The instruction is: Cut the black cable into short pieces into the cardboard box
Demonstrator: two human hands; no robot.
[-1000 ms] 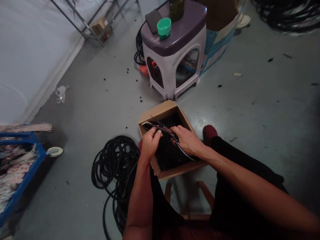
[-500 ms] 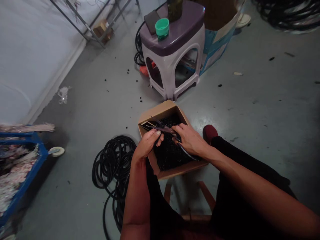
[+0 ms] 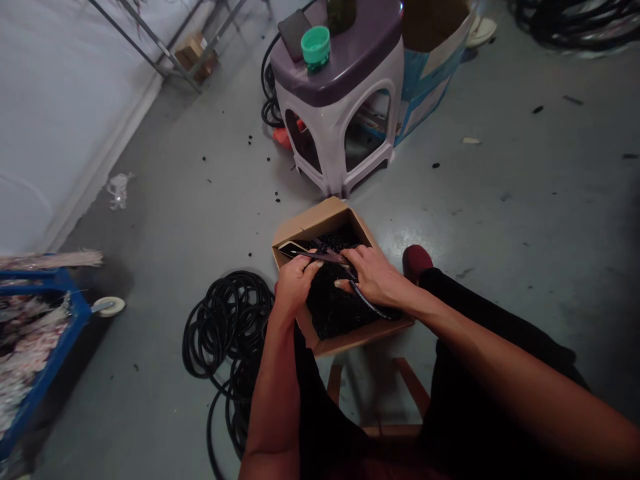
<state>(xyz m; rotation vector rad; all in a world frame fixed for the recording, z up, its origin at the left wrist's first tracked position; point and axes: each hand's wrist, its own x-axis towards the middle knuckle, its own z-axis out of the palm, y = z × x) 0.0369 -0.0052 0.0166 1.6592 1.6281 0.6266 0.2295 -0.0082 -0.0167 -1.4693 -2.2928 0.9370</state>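
Note:
My right hand [image 3: 367, 270] is closed around the handles of a pair of scissors [image 3: 325, 256]. Their long blades point left, and one handle loop curves out below the palm. Beside the blades, my left hand [image 3: 295, 277] is closed, thumb pressed against the fingers; what it pinches is hidden. Both hands are above an open cardboard box [image 3: 345, 345] holding a heap of small black pieces [image 3: 333, 303]. A coil of black tubing [image 3: 225, 320] lies on the floor left of the box.
Beyond the box stands a plastic stool [image 3: 335, 80] bearing a green cup [image 3: 316, 47]. A blue carton [image 3: 425, 93] is behind it. On the left is a blue-framed cart [image 3: 75, 320]; more black coils [image 3: 565, 23] lie at the far right.
The scissor blades, spread apart before, now appear closer together. My left hand has turned slightly, its fingers nearer the blades. The whole view has shifted a little.

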